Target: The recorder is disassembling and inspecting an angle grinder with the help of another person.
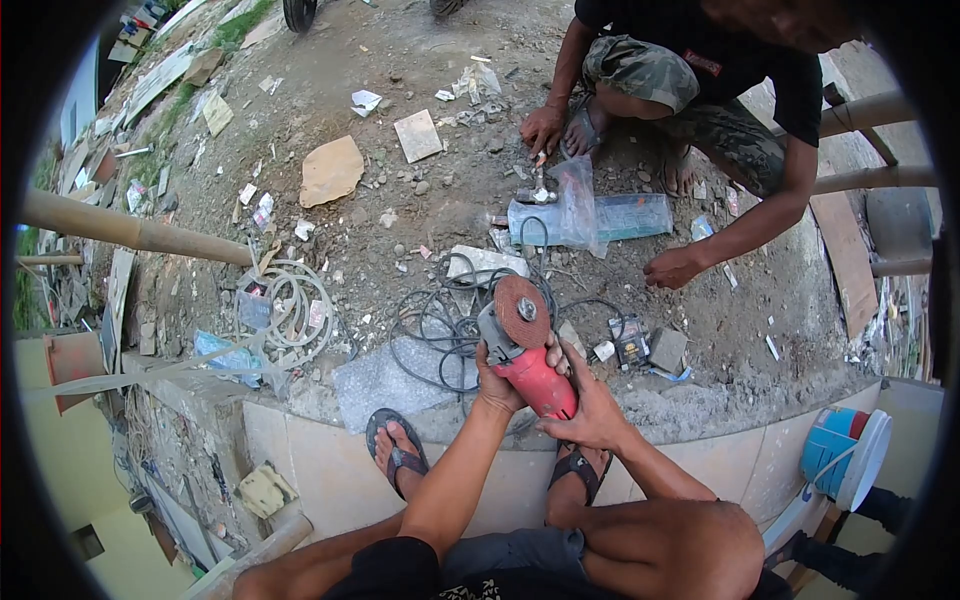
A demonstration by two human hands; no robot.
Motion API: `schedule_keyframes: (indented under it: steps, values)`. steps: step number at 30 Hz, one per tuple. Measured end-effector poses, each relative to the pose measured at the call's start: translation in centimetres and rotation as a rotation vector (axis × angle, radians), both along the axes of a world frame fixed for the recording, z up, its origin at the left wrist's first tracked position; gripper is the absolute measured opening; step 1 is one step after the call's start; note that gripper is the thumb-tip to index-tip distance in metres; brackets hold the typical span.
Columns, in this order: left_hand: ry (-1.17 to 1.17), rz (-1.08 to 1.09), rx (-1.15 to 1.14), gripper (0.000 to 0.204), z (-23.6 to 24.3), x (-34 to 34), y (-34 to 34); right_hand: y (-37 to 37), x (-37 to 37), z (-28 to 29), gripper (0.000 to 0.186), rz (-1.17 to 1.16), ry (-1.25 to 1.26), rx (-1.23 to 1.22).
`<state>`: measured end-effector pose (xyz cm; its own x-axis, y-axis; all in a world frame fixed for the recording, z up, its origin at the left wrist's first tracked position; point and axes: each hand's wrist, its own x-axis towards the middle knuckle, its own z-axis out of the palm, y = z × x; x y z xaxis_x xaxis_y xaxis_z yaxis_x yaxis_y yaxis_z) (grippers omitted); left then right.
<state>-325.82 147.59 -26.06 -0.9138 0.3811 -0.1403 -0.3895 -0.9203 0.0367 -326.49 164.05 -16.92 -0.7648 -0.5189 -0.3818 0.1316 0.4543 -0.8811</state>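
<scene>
Over rubble-strewn ground [400, 210], both hands [545, 385] grip a red angle grinder [525, 350]

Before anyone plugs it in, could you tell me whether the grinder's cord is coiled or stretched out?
Coiled. The black cord lies in loose loops on the dirt beside the red angle grinder held in both hands. Its plug end cannot be seen.

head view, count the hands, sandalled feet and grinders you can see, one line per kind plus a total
hands: 4, own left hand, own right hand, other person's two
sandalled feet: 4
grinder: 1
total: 9
</scene>
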Motion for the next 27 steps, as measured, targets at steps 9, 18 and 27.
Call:
schedule_keyframes:
  steps: [9, 18, 27]
  values:
    - [-0.007, 0.003, -0.014, 0.099, 0.4, -0.1, -0.1, -0.1, 0.0, 0.1, 0.117, -0.005, -0.01, -0.004]
    - [-0.053, 0.009, -0.064, 0.097, 0.8, -0.1, -0.2, -0.3, -0.2, 0.0, 0.117, 0.001, -0.056, -0.025]
    - [0.002, -0.011, -0.049, 0.099, 1.4, -0.2, -0.3, 0.0, -0.1, -0.7, 0.117, 0.026, 0.044, -0.067]
